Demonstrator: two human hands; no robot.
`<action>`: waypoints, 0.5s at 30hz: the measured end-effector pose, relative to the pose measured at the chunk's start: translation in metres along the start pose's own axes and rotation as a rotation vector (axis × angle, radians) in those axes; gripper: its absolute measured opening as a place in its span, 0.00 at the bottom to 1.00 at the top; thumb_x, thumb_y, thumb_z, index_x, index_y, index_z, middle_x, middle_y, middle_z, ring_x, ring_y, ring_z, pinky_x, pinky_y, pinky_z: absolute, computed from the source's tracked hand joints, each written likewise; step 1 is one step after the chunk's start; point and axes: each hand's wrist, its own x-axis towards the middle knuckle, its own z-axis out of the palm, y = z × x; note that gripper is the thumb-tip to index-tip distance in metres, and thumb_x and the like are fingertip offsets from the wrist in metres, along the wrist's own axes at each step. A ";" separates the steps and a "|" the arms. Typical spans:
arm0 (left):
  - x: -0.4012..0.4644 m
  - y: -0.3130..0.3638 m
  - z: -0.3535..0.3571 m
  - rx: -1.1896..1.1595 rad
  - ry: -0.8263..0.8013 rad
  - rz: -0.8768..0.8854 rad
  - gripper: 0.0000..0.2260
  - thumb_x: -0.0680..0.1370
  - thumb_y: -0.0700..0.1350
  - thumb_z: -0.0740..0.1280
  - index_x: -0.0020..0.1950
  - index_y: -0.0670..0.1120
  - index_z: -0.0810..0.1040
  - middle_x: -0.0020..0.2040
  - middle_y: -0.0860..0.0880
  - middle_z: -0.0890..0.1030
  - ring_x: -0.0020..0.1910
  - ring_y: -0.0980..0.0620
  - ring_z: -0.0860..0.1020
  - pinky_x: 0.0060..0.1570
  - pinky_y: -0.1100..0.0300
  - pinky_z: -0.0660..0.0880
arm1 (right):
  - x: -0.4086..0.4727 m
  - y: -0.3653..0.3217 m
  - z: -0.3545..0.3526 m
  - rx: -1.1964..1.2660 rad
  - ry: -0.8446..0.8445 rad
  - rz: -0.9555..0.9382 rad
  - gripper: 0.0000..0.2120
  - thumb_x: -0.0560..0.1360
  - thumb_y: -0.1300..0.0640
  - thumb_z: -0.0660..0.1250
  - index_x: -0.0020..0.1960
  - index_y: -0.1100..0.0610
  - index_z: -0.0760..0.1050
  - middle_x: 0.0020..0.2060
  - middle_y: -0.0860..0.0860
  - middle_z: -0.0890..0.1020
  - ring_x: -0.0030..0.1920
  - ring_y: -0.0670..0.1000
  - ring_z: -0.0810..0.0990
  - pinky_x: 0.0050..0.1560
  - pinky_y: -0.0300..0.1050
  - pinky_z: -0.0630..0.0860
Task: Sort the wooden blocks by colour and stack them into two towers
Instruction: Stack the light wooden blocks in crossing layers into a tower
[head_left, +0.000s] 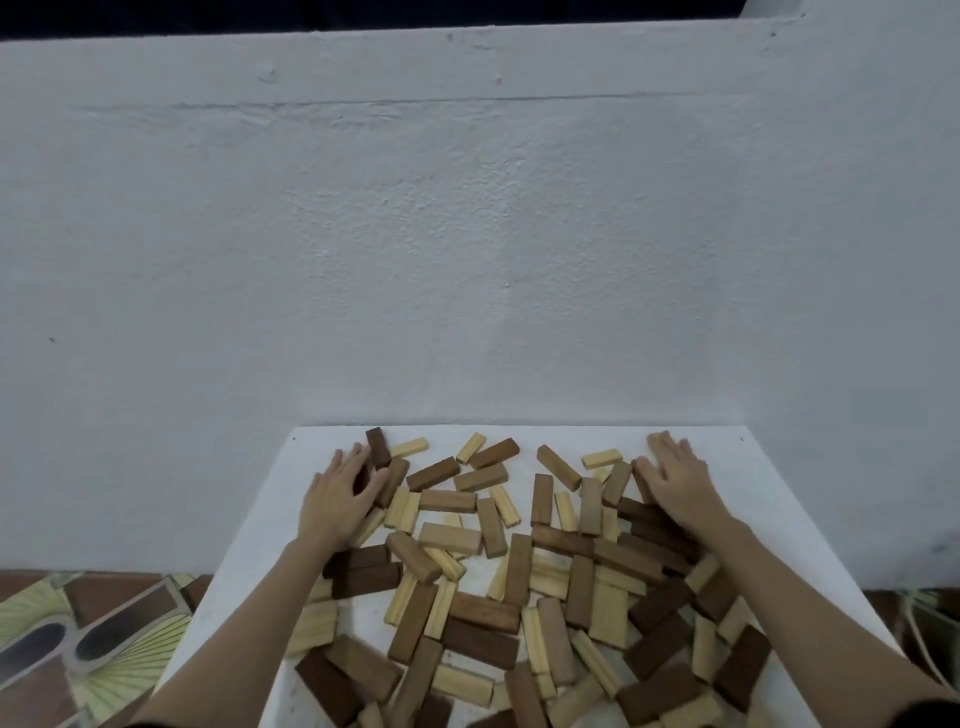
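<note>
Several wooden blocks lie in a loose heap across the white table (769, 499), dark brown blocks (480, 643) mixed with pale blocks (609, 613). My left hand (337, 499) rests with spread fingers on the heap's far left edge, its fingertips touching a dark brown block (378, 447). My right hand (678, 480) lies flat with straight fingers on the heap's far right edge, over dark blocks (644, 512). Neither hand holds a block. No tower stands anywhere.
A white plastered wall (467, 234) rises directly behind the table's far edge. Patterned floor tiles (83, 639) show at the lower left, and a white cable (922, 639) hangs at the lower right.
</note>
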 end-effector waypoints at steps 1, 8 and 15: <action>0.000 0.008 0.003 -0.019 0.002 0.033 0.25 0.80 0.58 0.55 0.75 0.51 0.61 0.76 0.48 0.61 0.75 0.47 0.57 0.72 0.48 0.56 | -0.001 -0.006 0.004 -0.004 -0.014 -0.042 0.23 0.83 0.51 0.52 0.76 0.56 0.58 0.77 0.53 0.56 0.77 0.55 0.50 0.74 0.52 0.46; -0.013 0.033 0.015 -0.110 -0.027 0.158 0.20 0.80 0.56 0.59 0.71 0.53 0.68 0.75 0.49 0.64 0.76 0.51 0.56 0.73 0.51 0.52 | -0.013 -0.036 0.020 -0.029 0.040 -0.314 0.17 0.82 0.54 0.55 0.70 0.53 0.69 0.72 0.51 0.68 0.73 0.54 0.62 0.71 0.47 0.50; -0.010 0.058 0.022 -0.027 -0.077 0.096 0.21 0.80 0.60 0.55 0.73 0.59 0.63 0.77 0.56 0.55 0.77 0.51 0.51 0.72 0.42 0.44 | -0.010 -0.064 0.031 -0.159 -0.029 -0.139 0.24 0.82 0.45 0.49 0.76 0.47 0.56 0.77 0.49 0.53 0.77 0.56 0.49 0.74 0.59 0.47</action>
